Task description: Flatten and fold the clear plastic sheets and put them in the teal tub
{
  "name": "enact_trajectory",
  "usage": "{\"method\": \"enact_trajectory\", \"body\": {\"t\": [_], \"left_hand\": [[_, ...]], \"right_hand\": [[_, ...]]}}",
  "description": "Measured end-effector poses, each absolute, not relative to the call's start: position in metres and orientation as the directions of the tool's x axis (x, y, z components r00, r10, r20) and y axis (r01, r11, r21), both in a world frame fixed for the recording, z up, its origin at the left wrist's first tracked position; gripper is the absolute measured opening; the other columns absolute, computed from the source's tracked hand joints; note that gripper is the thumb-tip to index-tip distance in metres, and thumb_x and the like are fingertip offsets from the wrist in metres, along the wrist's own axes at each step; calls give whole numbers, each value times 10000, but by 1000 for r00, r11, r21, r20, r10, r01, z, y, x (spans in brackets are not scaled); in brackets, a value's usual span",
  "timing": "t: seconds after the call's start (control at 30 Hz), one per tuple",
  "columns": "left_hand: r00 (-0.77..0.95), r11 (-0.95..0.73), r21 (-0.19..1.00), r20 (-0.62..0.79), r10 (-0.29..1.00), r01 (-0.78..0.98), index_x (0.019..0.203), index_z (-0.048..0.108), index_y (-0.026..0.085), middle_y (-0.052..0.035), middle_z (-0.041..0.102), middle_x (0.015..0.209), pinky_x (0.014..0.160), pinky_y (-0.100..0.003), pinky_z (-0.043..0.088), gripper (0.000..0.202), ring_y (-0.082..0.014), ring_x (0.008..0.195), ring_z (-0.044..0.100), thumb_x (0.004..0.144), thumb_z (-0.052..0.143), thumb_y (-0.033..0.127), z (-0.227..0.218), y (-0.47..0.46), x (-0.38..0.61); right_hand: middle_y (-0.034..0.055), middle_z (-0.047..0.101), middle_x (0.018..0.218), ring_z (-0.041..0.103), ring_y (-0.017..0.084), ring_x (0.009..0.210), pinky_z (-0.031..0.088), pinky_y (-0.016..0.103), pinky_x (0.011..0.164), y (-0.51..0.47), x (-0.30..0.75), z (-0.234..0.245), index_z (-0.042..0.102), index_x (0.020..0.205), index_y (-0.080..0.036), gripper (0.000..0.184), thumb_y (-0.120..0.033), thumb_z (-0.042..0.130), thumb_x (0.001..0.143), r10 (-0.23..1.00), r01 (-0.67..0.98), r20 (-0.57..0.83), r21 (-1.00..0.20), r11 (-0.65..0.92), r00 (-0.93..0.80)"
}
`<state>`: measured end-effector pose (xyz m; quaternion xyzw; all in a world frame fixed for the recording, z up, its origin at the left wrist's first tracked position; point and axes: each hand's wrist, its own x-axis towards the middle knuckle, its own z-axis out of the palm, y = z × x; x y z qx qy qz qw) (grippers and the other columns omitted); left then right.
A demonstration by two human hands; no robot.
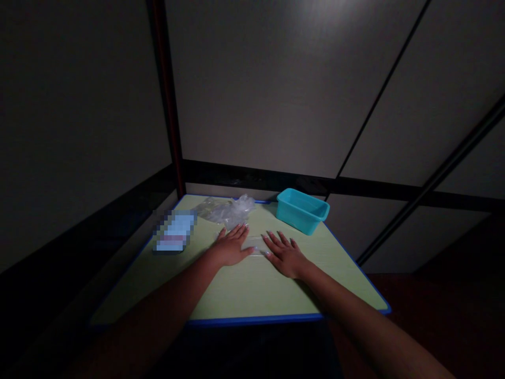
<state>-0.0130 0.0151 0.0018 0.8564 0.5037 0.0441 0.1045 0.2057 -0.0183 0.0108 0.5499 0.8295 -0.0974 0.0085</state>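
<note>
A clear plastic bag (255, 246) lies flat on the pale green table (252, 295), its outline faint against the surface. Palm down on its left part rests my left hand (232, 247), fingers stretched out. My right hand (284, 256) lies flat at the bag's right end, with its fingers spread. Both hands partly cover the bag, and neither grips anything. Just beyond my left hand is a crumpled heap of clear plastic bags (232, 211).
At the back right of the table stands a turquoise plastic basket (298, 216). A blurred-out, phone-like object (175, 232) lies near the left edge. Blue edging (256, 319) borders the table, and grey panelled walls (256, 95) rise behind it.
</note>
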Motion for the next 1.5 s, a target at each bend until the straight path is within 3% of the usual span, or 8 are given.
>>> {"method": "enact_trajectory", "body": {"t": [0.27,0.43,0.5,0.7,1.0,1.3,1.5], "left_hand": [[499,-488,203,-5,867,849,1465,136,197,-98,104,1520,1070,-578,82,728,-274,1397,89,877,300,594,1,14,-14],[463,-478,94,144,875,874,1451,208,238,-80,85,1525,1050,-593,-90,685,-271,1402,44,869,382,554,10,11,-17],[453,-469,72,172,875,880,1443,245,244,-74,48,1529,1043,-596,-101,676,-295,1400,12,862,404,552,11,10,-16],[508,-506,103,13,861,856,1422,278,321,-86,80,1526,1006,-668,0,605,-308,1396,-6,882,314,591,3,8,-14],[403,-378,179,-128,906,908,1447,160,331,-133,-11,1513,996,-672,71,768,-332,1382,-53,804,310,723,7,12,-23],[382,-354,166,-196,903,920,1451,93,340,-121,-64,1512,1006,-661,61,785,-301,1380,-103,800,293,729,10,13,-24],[424,-405,138,-160,891,904,1459,107,312,-108,-33,1521,1024,-640,41,734,-297,1388,-71,844,235,691,12,12,-24]], "right_hand": [[-22,29,1536,-10,271,1400,104,581,1069,-17,211,8,43,1466,-309,640,-596,129,901,932,934,-114,-136,329,-345],[28,2,1537,-7,238,1404,91,554,1080,-17,211,8,-2,1473,-237,692,-577,185,900,940,938,-100,-154,309,-326],[53,6,1536,1,230,1405,84,540,1086,-16,212,7,-9,1474,-205,718,-579,196,895,942,939,-102,-169,300,-319],[63,45,1533,11,206,1406,47,538,1088,-15,214,6,18,1474,-180,723,-570,206,896,946,935,-83,-201,292,-313],[54,55,1532,4,205,1406,59,532,1089,-15,218,7,25,1473,-177,778,-637,204,871,948,935,-85,-210,285,-308],[47,45,1533,-9,196,1406,53,528,1090,-15,225,11,41,1473,-178,762,-618,217,877,946,935,-123,-238,264,-298],[39,63,1530,13,199,1406,74,536,1091,-12,230,10,75,1472,-171,707,-553,220,895,944,926,-119,-266,269,-309]]}}
